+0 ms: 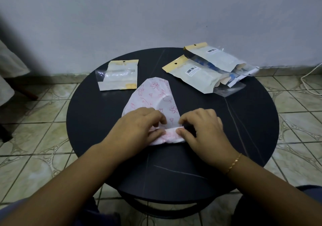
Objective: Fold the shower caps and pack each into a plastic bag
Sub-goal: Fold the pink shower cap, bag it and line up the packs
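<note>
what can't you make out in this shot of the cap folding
- Near edge of the shower cap, head view: covered by the left hand and right hand.
- Barcode label text on the packed bags: too small.
- Contents of the flat bag: glare, unclear.
- Table base: cut off by the tabletop.

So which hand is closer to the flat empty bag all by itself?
Left. The left hand grips the shower cap just below the empty bag; the right hand holds the cap's other end, farther across the table.
</note>
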Available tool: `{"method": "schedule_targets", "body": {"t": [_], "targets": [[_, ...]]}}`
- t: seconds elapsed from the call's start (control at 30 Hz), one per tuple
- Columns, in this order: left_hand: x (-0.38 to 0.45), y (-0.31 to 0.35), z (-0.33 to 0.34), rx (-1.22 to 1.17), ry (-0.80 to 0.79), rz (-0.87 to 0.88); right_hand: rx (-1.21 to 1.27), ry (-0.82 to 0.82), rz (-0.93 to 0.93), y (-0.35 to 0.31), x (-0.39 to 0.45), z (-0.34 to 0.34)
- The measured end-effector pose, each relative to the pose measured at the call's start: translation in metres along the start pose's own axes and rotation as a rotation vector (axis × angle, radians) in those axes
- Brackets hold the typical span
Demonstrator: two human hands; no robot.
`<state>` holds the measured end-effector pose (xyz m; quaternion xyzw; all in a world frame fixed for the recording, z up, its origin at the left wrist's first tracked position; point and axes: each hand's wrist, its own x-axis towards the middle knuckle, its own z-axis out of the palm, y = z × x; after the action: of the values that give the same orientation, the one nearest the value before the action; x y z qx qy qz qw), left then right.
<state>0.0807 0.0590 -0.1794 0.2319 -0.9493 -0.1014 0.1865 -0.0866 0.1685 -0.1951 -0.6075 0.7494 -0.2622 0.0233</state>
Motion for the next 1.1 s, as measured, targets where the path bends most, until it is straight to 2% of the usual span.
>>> {"method": "schedule_targets", "body": {"t": [0.1,0.23,0.4,0.53,0.6,0.7,0.77,0.93,1.1], "targets": [[-0.004,-0.001,0.003,-0.022,-0.014,0.114,-0.046,0.011,-0.168,0.004,-0.001,0.003],[-0.006,-0.009,-0.004,-0.101,-0.164,0.114,-0.093,-0.013,-0.245,0.009,-0.002,0.0],[-0.008,-0.012,-0.008,-0.044,-0.155,0.13,-0.104,-0.139,-0.258,0.012,-0.006,-0.006],[-0.007,-0.01,-0.01,-0.023,-0.136,0.112,-0.066,-0.097,-0.241,0.014,-0.005,-0.001],[-0.004,-0.008,-0.011,-0.071,-0.121,0.028,0.037,-0.058,-0.182,0.013,-0.001,0.0],[-0.002,-0.005,-0.013,-0.295,-0.061,-0.23,0.201,-0.069,-0.04,0.013,0.009,-0.001],[0.0,-0.005,-0.016,-0.347,-0.048,-0.36,0.296,-0.086,0.035,0.012,0.015,-0.001],[0.003,-0.011,-0.02,-0.369,-0.044,-0.588,0.426,-0.116,0.193,0.008,0.026,0.002],[0.007,-0.017,-0.016,-0.419,-0.063,-0.686,0.472,-0.121,0.3,0.008,0.035,0.004]]}}
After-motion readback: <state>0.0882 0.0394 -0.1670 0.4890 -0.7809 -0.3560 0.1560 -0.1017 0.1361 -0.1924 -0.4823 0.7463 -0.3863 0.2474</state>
